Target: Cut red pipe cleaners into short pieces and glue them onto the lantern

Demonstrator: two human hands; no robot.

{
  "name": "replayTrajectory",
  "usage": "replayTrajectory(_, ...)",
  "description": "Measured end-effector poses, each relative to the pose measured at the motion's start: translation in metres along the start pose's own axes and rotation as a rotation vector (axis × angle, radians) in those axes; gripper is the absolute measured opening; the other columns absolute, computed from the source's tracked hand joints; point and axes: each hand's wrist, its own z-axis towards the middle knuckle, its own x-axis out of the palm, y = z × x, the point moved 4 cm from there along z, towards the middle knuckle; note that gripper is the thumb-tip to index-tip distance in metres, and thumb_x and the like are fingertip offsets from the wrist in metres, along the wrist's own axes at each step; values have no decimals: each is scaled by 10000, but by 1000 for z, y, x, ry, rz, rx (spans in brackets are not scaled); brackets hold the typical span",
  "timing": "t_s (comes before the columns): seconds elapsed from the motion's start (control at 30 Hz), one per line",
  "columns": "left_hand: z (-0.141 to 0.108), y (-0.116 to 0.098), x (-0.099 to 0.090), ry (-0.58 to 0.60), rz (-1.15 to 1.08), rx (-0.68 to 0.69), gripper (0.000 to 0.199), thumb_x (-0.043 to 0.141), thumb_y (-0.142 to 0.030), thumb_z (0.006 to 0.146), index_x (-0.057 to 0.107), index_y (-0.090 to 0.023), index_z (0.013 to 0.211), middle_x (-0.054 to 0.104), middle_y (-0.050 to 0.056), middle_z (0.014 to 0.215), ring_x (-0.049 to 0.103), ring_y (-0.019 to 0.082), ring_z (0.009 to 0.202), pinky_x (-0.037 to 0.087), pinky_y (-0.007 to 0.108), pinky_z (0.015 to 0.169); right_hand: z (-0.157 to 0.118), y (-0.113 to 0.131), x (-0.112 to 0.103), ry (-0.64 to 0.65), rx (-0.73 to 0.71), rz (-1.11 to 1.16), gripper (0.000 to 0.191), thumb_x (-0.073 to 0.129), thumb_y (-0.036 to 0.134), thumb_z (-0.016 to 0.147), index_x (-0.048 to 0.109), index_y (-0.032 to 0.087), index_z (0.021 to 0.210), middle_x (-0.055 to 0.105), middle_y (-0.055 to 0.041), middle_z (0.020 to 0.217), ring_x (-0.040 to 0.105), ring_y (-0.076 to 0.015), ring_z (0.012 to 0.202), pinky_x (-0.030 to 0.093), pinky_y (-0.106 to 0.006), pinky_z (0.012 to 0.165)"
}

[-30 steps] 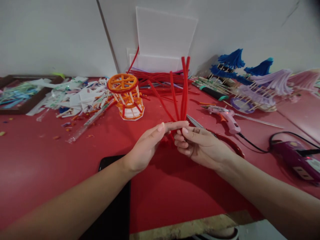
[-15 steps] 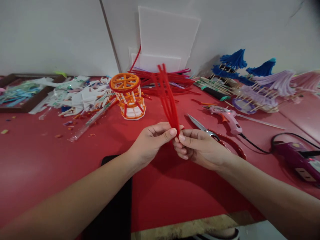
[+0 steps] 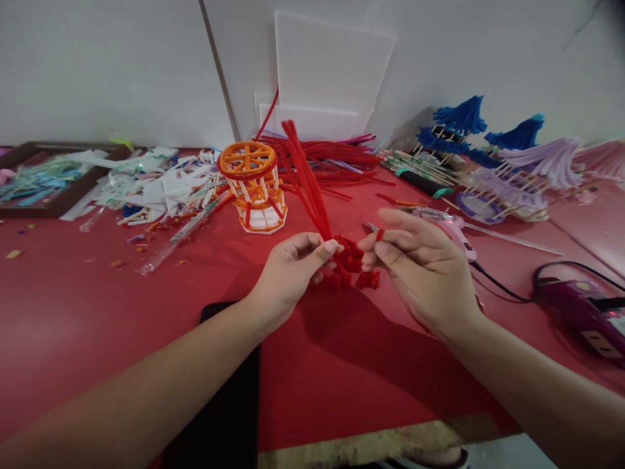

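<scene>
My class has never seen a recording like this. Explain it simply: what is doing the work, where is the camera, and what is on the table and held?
There is no robot here: a person works with bare hands. Every picture comes from one camera worn on the head, looking forward and down.

The left hand holds a bundle of red stems. The right hand pinches a short red piece.

On the red table stand an orange tower and blue and lilac models. White scraps lie to the left, a pink glue gun to the right.
</scene>
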Motion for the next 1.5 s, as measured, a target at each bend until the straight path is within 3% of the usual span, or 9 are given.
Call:
replayTrajectory(0.07,0,1,-1,-1,29,-29,315,833,-385,673,619,-155,700,638,-34,638,542,44,506,337,142,415,0,-2,0,-4,40,34,309,735,239,813,691,284,1115,774,7,878,724,-115,709,629,-273,715)
replayTrajectory(0.23,-1,1,0,13,17,-8,304,858,-365,635,653,-150,703,616,-52,612,505,22,459,354,121,390,0,-5,4,55,45,-109,107,782,271,743,742,207,819,765,-26,873,732,-134,709,634,-262,714)
replayTrajectory(0.3,-1,1,2,25,33,10,301,876,-348,601,673,-146,693,618,-53,598,487,20,431,377,129,383,0,-6,4,59,52,-147,125,777,287,747,738,201,828,750,-16,798,716,-122,647,625,-242,652)
replayTrajectory(0.4,-3,1,5,64,39,23,290,899,-311,558,695,-152,690,655,-35,602,596,69,493,449,150,419,-2,-4,5,61,48,-182,186,773,301,757,711,194,897,716,6,693,687,-112,581,597,-222,578)
replayTrajectory(0.7,-5,0,6,46,-66,14,318,938,-292,460,709,-157,635,680,-36,612,638,88,539,556,205,579,-9,2,9,77,-45,-332,99,728,283,800,724,199,851,703,-2,676,665,-122,577,557,-236,544)
replayTrajectory(0.8,-5,1,6,67,-69,23,293,936,-291,469,721,-167,624,696,-34,640,641,88,607,549,216,668,-8,6,9,94,-141,-403,51,716,238,812,739,210,847,705,2,694,664,-122,593,555,-250,568)
replayTrajectory(1.1,-1,-1,6,145,-56,64,230,860,-362,641,717,-183,622,666,-41,630,552,46,598,455,167,643,-18,25,15,167,-695,-873,200,639,148,877,736,251,1018,764,-28,942,714,-146,831,590,-267,780)
replayTrajectory(1.3,-4,0,11,177,-110,-45,294,896,-346,570,669,-161,598,618,-48,618,539,47,609,440,172,638,-21,29,12,135,-762,-831,232,619,117,877,749,299,937,755,-17,877,713,-149,775,602,-284,728)
replayTrajectory(1.5,-5,1,13,213,-124,-45,300,892,-340,582,659,-156,629,608,-53,633,540,45,623,436,169,655,-21,31,15,125,-750,-798,201,650,120,849,748,287,902,744,-39,870,701,-159,764,586,-294,708)
